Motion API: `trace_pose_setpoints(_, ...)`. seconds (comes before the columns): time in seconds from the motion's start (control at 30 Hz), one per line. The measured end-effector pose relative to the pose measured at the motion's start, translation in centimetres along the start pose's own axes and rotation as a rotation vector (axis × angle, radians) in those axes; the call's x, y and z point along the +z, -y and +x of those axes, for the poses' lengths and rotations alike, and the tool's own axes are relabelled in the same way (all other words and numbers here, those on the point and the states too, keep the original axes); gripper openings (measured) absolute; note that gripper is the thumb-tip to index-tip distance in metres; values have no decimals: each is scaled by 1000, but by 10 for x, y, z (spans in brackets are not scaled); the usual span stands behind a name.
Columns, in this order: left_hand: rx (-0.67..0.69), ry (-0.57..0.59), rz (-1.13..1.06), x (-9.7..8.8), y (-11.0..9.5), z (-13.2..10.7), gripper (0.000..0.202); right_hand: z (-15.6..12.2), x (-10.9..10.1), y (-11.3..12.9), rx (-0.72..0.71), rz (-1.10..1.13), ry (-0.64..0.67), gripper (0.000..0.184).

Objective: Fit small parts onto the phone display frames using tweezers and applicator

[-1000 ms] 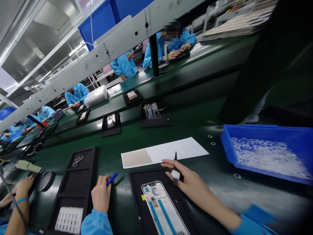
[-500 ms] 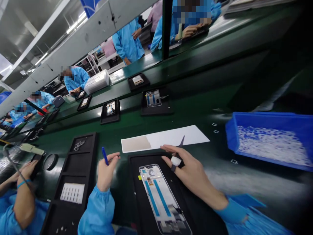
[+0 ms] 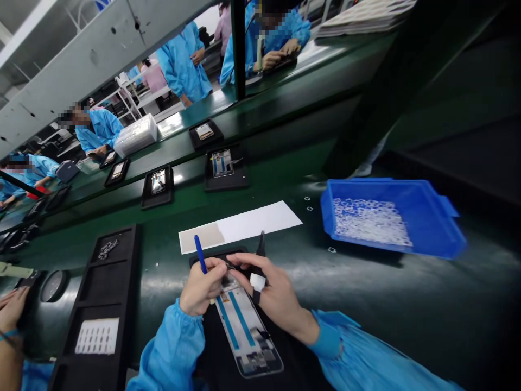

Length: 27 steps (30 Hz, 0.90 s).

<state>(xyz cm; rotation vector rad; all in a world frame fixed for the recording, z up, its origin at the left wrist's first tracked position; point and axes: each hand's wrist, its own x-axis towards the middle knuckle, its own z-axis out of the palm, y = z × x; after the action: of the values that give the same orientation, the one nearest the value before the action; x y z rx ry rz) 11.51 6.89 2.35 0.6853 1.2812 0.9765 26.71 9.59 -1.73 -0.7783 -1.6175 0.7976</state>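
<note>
My left hand (image 3: 201,288) is closed, with a blue pen-like stick (image 3: 200,254) standing up between its fingers. My right hand (image 3: 280,296) holds dark tweezers (image 3: 261,244), tips pointing away from me, and has a white piece (image 3: 258,282) on a black band round a finger. The fingertips of both hands meet over the top end of an opened phone body (image 3: 244,326) with two blue strips. A tiny dark part (image 3: 229,266) shows between the fingertips; its kind is unclear. Under the phone lies a black tray (image 3: 211,353), partly covered by my hands.
Beyond my hands lies a white sheet (image 3: 260,221). A blue bin (image 3: 366,244) of small white frames stands right, a black compartment tray (image 3: 127,304) left. More phone trays (image 3: 226,183) line the far side. A co-worker's hand (image 3: 12,309) is at the left edge.
My hands have come together over the phone's top end; before, they were apart on either side of it. The whole view has shifted, so the surroundings appear farther left.
</note>
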Motion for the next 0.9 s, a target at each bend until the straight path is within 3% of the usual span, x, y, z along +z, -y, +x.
trace_pose_setpoints(0.17, -19, 67, 14, 3, 3, 4, 57, 3, -1, 0, -32, 48, -27, 22)
trace_pose_setpoints(0.23, 24, 14, 33, 4, 4, 6, 57, 2, -1, -2, -5, 55, -23, 24)
trace_pose_setpoints(0.3, 190, -157, 26, 3, 6, 6, 58, 2, -1, -5, 35, 67, -8, 26)
trace_pose_setpoints(0.4, 611, -462, 7, 0, 8, 5, 63, 1, -1, -6, 83, 82, 53, 27)
trace_pose_setpoints(0.47, 785, -540, 41, -2, 11, 2, 65, 1, 0, -6, 97, 95, 104, 26)
trace_pose_setpoints(0.6, 913, -534, 253, -2, 20, -3, 61, -1, 2, -5, 107, 107, 178, 24)
trace_pose_setpoints(0.77, 1104, -428, 439, -2, 24, -4, 54, -2, 1, -6, 102, 134, 210, 26)
trace_pose_setpoints(0.9, 1027, -396, 362, -1, 23, -1, 51, -1, 0, -6, 182, 165, 202, 29)
